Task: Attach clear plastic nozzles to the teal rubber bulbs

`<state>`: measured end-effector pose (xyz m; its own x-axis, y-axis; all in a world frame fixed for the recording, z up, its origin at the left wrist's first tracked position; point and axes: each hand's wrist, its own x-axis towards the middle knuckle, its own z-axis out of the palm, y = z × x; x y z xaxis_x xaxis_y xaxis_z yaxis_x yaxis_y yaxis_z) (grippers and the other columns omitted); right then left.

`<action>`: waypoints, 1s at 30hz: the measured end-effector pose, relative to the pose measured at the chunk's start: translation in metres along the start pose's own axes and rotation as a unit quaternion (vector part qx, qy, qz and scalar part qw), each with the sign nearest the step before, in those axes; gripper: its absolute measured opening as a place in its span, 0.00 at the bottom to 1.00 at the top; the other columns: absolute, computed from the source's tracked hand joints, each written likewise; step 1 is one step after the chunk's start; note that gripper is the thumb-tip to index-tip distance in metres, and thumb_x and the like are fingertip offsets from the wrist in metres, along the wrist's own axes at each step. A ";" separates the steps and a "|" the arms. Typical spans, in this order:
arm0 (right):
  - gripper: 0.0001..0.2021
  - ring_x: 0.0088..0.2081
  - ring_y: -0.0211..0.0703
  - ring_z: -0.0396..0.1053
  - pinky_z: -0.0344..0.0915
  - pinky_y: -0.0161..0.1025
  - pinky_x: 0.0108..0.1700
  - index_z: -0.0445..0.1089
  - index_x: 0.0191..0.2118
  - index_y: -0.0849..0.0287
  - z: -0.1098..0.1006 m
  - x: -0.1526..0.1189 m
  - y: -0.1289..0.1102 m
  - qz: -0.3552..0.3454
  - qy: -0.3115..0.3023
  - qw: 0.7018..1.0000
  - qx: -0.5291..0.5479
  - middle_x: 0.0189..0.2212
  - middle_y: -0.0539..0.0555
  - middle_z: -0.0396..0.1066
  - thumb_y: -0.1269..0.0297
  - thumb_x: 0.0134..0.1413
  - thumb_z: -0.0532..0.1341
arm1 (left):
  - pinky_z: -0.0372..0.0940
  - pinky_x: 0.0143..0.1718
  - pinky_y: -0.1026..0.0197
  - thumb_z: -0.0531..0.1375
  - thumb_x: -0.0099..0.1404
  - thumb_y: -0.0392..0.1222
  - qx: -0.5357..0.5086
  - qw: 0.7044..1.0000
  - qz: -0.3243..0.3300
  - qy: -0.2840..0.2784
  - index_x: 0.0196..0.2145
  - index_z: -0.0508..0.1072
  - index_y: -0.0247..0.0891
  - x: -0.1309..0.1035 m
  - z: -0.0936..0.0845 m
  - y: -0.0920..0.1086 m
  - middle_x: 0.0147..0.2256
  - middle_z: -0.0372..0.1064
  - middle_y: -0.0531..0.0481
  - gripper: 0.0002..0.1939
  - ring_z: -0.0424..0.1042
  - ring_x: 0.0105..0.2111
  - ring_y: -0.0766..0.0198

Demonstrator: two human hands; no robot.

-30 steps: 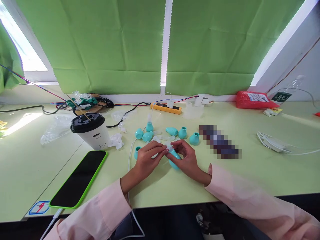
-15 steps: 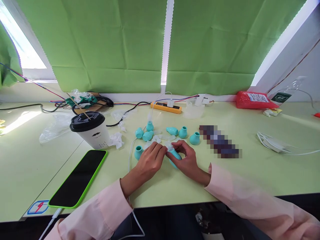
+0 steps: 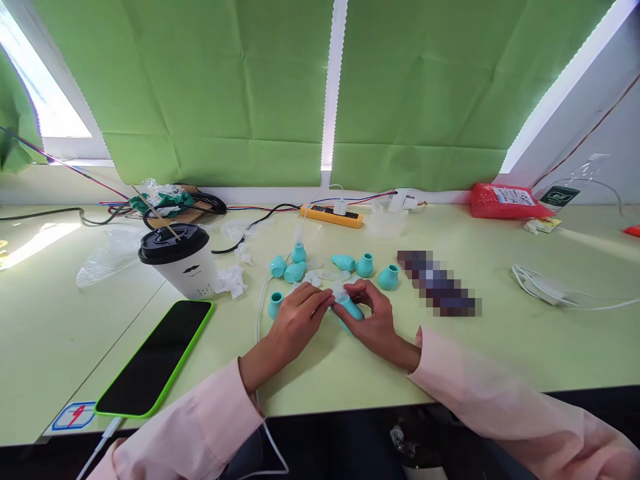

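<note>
Watching remotely, I have my right hand [image 3: 377, 325] pinching a bulb [image 3: 353, 309] by the table [image 3: 450, 233]'s front, its clear piece [image 3: 339, 292] seemingly part-fitted, my left hand [image 3: 296, 321]'s grip unclear to me, and three open bulbs [image 3: 389, 278] apparently left to do.

Since 1 second ago, the left hand [image 3: 294, 323] has rolled slightly palm-down.
</note>
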<state>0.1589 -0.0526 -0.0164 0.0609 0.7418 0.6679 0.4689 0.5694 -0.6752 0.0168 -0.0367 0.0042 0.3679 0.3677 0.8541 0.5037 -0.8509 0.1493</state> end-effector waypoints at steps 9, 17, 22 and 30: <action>0.09 0.24 0.35 0.60 0.62 0.35 0.26 0.58 0.31 0.57 0.002 -0.001 0.000 -0.074 0.011 0.996 -0.049 0.23 0.49 0.58 0.68 0.41 0.59 | 0.59 0.20 0.68 0.53 0.56 0.33 -0.014 0.998 -0.063 -0.002 0.25 0.67 0.33 -0.003 0.002 0.008 0.18 0.64 0.51 0.05 0.61 0.19 0.71; 0.09 0.24 0.37 0.59 0.60 0.36 0.24 0.56 0.30 0.56 -0.001 0.000 0.000 -0.142 0.018 0.986 -0.080 0.22 0.49 0.58 0.68 0.42 0.58 | 0.59 0.19 0.69 0.54 0.53 0.33 -0.083 0.989 -0.120 -0.013 0.22 0.65 0.34 0.003 -0.006 0.013 0.17 0.62 0.54 0.04 0.61 0.18 0.73; 0.10 0.24 0.37 0.60 0.61 0.36 0.24 0.57 0.33 0.56 -0.001 0.000 -0.001 -0.122 0.006 0.990 -0.073 0.23 0.50 0.60 0.68 0.42 0.59 | 0.57 0.19 0.69 0.55 0.52 0.31 -0.026 0.998 -0.055 0.035 0.22 0.64 0.34 0.002 -0.002 0.011 0.16 0.60 0.55 0.04 0.60 0.18 0.72; 0.10 0.27 0.37 0.63 0.64 0.36 0.28 0.57 0.31 0.57 -0.006 0.011 0.002 -0.015 0.030 0.998 -0.056 0.28 0.51 0.63 0.65 0.42 0.59 | 0.56 0.20 0.67 0.53 0.55 0.30 0.164 0.984 0.068 0.019 0.21 0.63 0.34 0.002 -0.007 -0.006 0.17 0.60 0.53 0.06 0.59 0.20 0.70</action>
<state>0.1655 -0.0453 -0.0089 0.0976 0.7007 0.7067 0.5667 0.5446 -0.6183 0.0087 -0.0337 0.0086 0.4229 0.2387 0.8742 0.6786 -0.7228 -0.1309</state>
